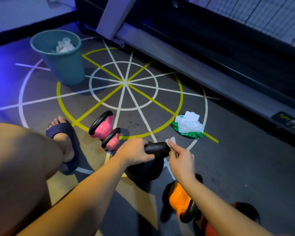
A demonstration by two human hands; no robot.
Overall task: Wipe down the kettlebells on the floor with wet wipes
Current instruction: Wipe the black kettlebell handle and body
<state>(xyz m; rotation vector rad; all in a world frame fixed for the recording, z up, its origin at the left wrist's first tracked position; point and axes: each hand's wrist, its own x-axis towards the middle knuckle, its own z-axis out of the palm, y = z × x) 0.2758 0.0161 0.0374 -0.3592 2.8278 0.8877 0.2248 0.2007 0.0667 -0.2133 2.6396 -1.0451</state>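
A black kettlebell (148, 169) stands on the floor in front of me. My left hand (134, 151) grips the left end of its handle. My right hand (180, 159) pinches a small white wet wipe (171, 141) against the handle's right end. Two pink kettlebells (104, 126) sit just left of it, one behind the other. An orange kettlebell (179, 200) lies under my right forearm, and a red one (209, 225) shows partly at the bottom edge. An open green pack of wet wipes (188, 126) lies on the floor to the right.
A teal waste bin (61, 65) holding used wipes stands at the back left. A treadmill frame (194, 65) runs along the right. My bare knee and sandalled foot (63, 142) are at the left. Painted circles and lines mark the grey floor (136, 120).
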